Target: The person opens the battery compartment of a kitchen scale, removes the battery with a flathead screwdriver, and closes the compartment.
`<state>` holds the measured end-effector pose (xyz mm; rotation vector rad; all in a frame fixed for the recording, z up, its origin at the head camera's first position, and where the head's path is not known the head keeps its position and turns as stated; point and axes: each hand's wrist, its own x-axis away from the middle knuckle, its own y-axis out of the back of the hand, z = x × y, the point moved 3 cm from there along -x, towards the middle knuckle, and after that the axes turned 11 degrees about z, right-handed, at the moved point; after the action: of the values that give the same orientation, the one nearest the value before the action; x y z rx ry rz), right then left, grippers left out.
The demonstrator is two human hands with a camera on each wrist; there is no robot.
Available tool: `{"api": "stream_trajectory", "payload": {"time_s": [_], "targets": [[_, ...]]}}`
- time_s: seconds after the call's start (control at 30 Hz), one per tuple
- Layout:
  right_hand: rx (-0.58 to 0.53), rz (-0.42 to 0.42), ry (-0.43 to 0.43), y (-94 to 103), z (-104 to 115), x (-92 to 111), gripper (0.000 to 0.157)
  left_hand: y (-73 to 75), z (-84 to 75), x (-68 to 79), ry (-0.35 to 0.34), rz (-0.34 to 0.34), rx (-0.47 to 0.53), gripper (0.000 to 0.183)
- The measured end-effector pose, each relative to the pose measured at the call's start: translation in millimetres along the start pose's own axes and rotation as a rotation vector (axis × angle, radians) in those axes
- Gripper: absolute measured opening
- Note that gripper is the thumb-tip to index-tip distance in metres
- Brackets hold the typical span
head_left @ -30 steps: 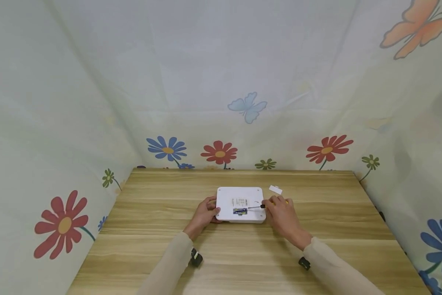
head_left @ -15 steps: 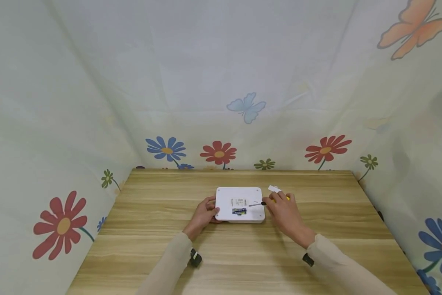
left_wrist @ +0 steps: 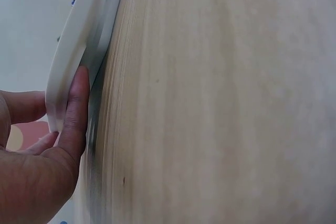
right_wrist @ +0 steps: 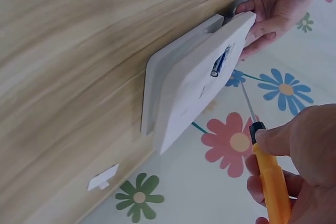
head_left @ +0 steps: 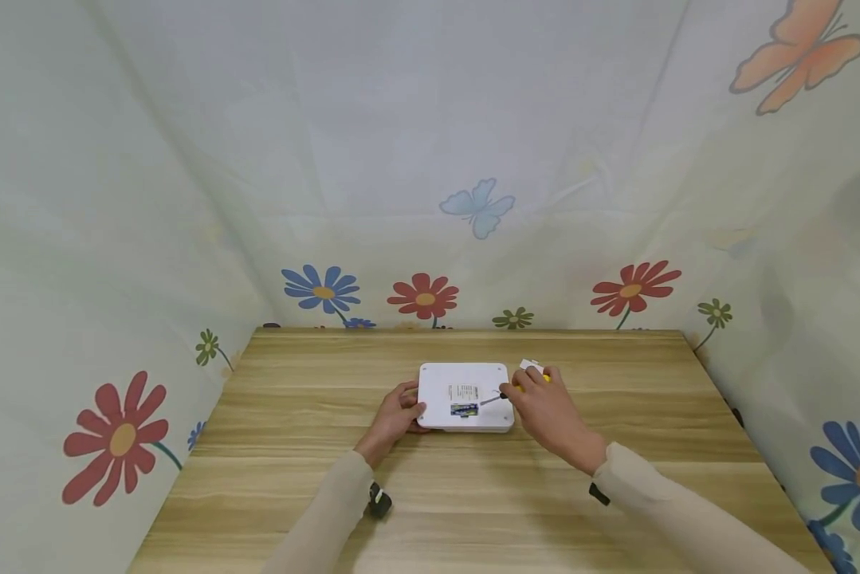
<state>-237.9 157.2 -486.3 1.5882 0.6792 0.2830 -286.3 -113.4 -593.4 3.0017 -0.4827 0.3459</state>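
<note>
A flat white device with rounded corners lies label side up, showing an uncovered battery compartment with blue batteries inside. My left hand grips its left edge, thumb on top and fingers underneath, as the left wrist view also shows around the white edge. My right hand holds a screwdriver with a yellow handle and a black collar. Its thin metal shaft slants down to the left, with the tip close to the compartment's right end.
A small white battery cover lies on the wood-grain table just beyond my right hand, partly hidden by it in the head view. Flower-printed cloth walls close in the table at the back and both sides.
The screwdriver tip has lifted off the compartment edge to the right and then come back down towards it, the right hand moving with it. The left hand keeps its grip on the device.
</note>
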Motion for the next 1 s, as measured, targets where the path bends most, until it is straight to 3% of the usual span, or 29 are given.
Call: {"api": "stream_trajectory", "payload": {"time_s": [0.5,1.0], "targets": [[0.087,0.017,0.092,-5.4,11.2,-12.4,0.021,1.2,0.8,0.7,0.011,0.007,-0.01,0.054],[0.126,0.04,0.077,-9.4,16.8,-17.0,0.017,0.9,-2.1,0.3,0.018,0.015,-0.026,0.054]]}}
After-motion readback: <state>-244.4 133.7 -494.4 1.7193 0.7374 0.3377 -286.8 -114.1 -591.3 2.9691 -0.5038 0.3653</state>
